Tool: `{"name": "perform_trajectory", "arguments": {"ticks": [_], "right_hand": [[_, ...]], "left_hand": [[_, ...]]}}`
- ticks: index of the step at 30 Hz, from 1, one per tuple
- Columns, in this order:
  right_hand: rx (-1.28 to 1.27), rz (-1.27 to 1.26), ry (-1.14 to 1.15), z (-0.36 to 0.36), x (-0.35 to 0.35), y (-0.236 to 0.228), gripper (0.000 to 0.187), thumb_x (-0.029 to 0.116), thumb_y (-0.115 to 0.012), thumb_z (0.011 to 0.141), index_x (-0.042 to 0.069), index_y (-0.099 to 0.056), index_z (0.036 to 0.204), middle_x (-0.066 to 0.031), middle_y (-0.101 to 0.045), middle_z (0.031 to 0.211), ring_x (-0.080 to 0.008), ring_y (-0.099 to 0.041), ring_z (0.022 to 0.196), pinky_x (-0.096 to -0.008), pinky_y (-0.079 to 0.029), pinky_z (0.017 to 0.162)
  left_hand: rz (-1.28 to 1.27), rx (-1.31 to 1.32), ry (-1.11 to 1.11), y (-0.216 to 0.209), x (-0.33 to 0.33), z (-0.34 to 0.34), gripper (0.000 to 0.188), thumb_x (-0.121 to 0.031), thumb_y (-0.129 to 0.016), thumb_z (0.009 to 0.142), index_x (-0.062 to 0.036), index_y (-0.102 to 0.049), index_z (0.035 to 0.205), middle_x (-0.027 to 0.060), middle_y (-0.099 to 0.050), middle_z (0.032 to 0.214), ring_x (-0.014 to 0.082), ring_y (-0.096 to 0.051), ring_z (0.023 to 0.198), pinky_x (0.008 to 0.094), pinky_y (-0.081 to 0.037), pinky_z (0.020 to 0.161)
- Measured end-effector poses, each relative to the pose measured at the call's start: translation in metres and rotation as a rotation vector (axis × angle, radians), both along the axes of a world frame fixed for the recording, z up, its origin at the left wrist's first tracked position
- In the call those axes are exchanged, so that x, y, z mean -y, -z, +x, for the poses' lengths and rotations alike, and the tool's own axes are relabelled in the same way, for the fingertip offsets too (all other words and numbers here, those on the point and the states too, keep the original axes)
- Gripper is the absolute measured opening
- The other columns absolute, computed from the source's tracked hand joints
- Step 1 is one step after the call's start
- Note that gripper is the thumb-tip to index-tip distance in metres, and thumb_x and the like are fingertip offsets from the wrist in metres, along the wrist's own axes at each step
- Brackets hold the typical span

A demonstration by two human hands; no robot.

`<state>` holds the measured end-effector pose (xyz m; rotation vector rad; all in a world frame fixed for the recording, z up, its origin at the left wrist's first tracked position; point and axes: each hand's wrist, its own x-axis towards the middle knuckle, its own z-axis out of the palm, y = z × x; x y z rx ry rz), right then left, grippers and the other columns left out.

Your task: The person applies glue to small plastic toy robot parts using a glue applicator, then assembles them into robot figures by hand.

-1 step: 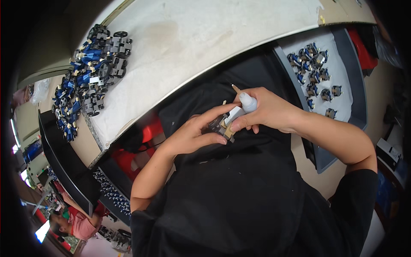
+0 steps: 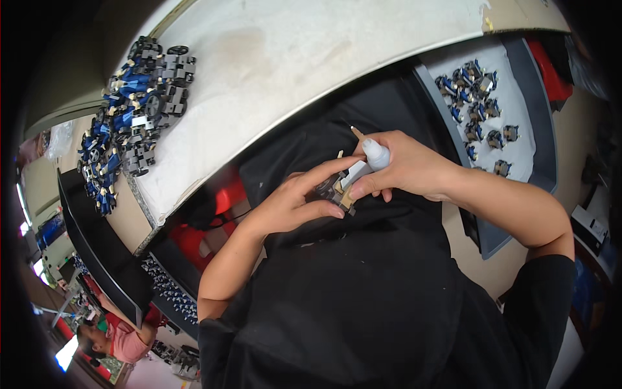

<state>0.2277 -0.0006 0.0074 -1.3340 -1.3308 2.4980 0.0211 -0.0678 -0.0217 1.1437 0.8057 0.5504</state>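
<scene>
Above my lap, my left hand (image 2: 295, 201) grips a small toy vehicle piece (image 2: 341, 188) between thumb and fingers. The piece has grey, tan and white parts, and a dark wheel sits partly behind my fingers. My right hand (image 2: 408, 165) is closed around a small white bottle (image 2: 376, 155), whose rounded end sticks up between thumb and forefinger. The right thumb presses on the tan part of the toy piece. A thin tan tool with a dark pointed tip (image 2: 356, 132) pokes out beyond the right fingers; its other end is hidden.
Ahead is a pale worktable (image 2: 272, 71) with a heap of grey and blue toy vehicles and figures (image 2: 146, 104) at left. At right, a grey tray (image 2: 544, 149) holds several assembled pieces (image 2: 476, 97). Another person (image 2: 126, 340) sits at lower left, beside a black tray (image 2: 97, 246).
</scene>
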Motion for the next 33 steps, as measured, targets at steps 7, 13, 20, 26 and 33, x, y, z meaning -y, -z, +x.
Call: {"name": "perform_trajectory", "arguments": {"ticks": [7,13,20,26,33], "right_hand": [[0.046,0.115,-0.006,0.006,0.019,0.004,0.030,0.017,-0.079,0.064,0.000,-0.060,0.080,-0.0067,-0.061,0.073,-0.0099,-0.055,0.060,-0.0227,-0.044,0.052],[0.010,0.347,0.018,0.009,0.031,0.022,0.030,0.017,-0.080,0.064,0.001,-0.059,0.079,-0.0058,-0.061,0.074,-0.0094,-0.056,0.064,-0.0226,-0.044,0.056],[0.074,0.049,0.055,0.004,0.014,0.007,0.032,0.010,-0.079,0.066,0.002,-0.057,0.089,-0.0022,-0.059,0.081,-0.0057,-0.053,0.071,-0.0216,-0.044,0.060],[-0.113,0.698,0.168,-0.001,0.002,-0.017,0.053,0.011,-0.077,0.066,0.007,-0.055,0.114,-0.0083,-0.061,0.098,-0.0146,-0.059,0.086,-0.0271,-0.048,0.072],[-0.072,1.123,0.054,-0.002,0.009,-0.017,0.065,0.012,-0.077,0.064,0.009,-0.048,0.122,-0.0123,-0.057,0.109,-0.0283,-0.060,0.090,-0.0337,-0.052,0.075]], "left_hand": [[0.393,-0.099,0.009,0.014,0.010,0.005,0.068,-0.019,-0.075,0.066,-0.0071,-0.047,0.126,0.0147,-0.059,0.110,0.0307,-0.058,0.098,0.0371,-0.044,0.085],[0.441,-0.150,0.009,0.024,0.015,0.009,0.067,-0.020,-0.077,0.062,-0.0062,-0.050,0.122,0.0149,-0.060,0.103,0.0330,-0.058,0.092,0.0380,-0.046,0.080],[0.397,-0.122,-0.120,0.023,0.013,0.010,0.067,-0.021,-0.076,0.067,-0.0032,-0.046,0.125,0.0159,-0.058,0.110,0.0309,-0.058,0.099,0.0366,-0.045,0.085],[0.338,0.140,-0.425,0.028,0.005,0.020,0.088,-0.026,-0.076,0.068,-0.0034,-0.025,0.136,0.0142,-0.048,0.124,0.0232,-0.053,0.109,0.0344,-0.043,0.091],[0.272,0.138,-0.475,0.024,-0.001,0.020,0.096,-0.027,-0.077,0.069,-0.0038,-0.016,0.140,0.0145,-0.050,0.119,0.0203,-0.054,0.105,0.0317,-0.044,0.088]]}}
